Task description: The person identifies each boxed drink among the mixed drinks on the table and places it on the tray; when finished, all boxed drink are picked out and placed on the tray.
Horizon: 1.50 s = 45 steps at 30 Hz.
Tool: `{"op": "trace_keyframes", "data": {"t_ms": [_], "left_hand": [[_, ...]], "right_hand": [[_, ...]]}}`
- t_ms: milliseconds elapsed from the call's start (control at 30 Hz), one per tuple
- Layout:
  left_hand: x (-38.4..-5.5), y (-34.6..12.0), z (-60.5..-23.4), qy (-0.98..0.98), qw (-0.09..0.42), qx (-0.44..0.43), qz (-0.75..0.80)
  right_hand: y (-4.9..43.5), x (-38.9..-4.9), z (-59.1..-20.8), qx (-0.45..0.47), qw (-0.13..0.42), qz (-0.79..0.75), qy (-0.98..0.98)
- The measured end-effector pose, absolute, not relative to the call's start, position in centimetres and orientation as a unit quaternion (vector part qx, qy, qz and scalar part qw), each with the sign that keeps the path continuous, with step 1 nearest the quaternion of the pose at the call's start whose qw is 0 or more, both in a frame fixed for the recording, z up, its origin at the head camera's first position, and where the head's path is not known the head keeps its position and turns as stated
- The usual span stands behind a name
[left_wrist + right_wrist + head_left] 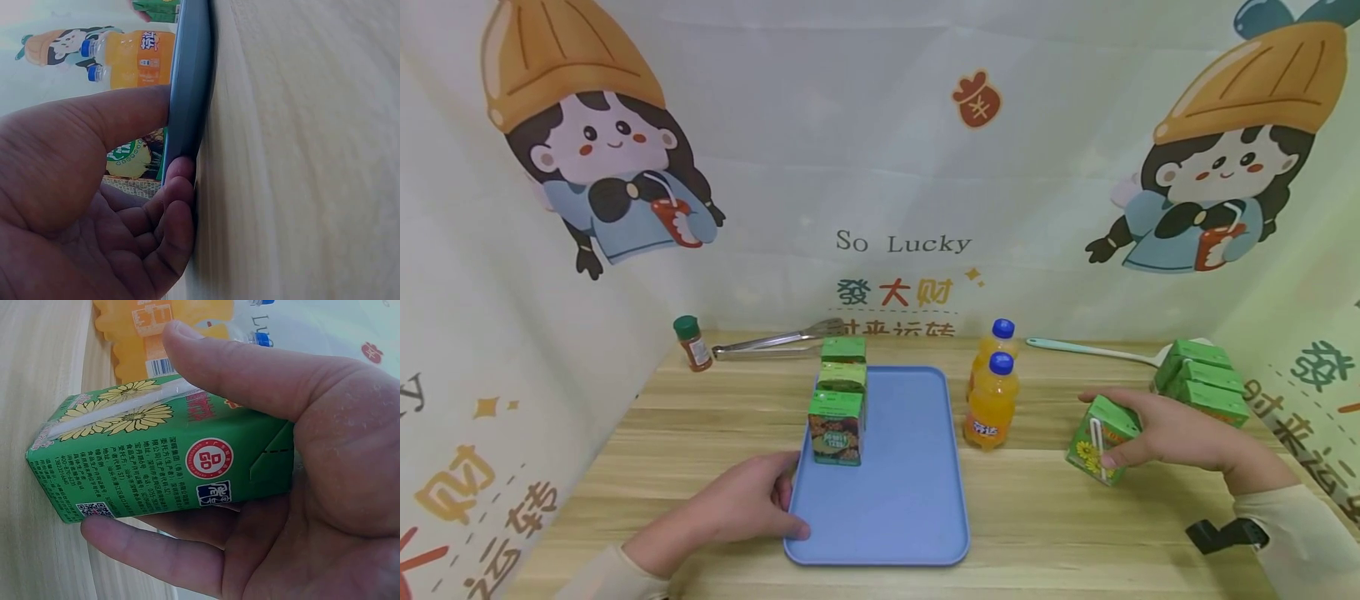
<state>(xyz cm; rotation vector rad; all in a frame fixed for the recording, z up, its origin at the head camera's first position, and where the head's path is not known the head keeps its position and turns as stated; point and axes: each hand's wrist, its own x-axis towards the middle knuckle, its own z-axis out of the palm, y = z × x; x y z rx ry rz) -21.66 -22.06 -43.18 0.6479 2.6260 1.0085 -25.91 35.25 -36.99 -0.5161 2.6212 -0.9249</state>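
My left hand (pixel 741 504) grips the left rim of a blue tray (pixel 910 508), thumb on top; in the left wrist view its fingers (pixel 172 234) curl at the tray's underside. Three cartons stand in a row along the tray's left side, the nearest carton (pixel 837 433) being green with a dark printed front. To the right of the tray, my right hand (pixel 1183 433) holds a green drink carton (pixel 1097 442) with yellow flowers and a straw on its side. The right wrist view shows thumb and fingers on opposite sides of this drink carton (pixel 156 456), slightly tilted.
Two orange soda bottles (pixel 991 412) with blue caps stand just right of the tray. Several green cartons (pixel 1206 379) sit at the far right, beside a spatula (pixel 1093 350). Metal tongs (pixel 775 340) and a green-capped spice jar (pixel 695 346) lie near the back curtain (pixel 760 208).
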Motion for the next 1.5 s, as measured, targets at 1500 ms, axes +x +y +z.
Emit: {"op": "trace_keyframes", "data": {"t_ms": [1500], "left_hand": [[-21.7,-22.0,-43.2,0.907,0.116,0.223,0.339]], "right_hand": [[35.9,-25.5,-36.3,-0.171,0.130,-0.438,0.873]]}}
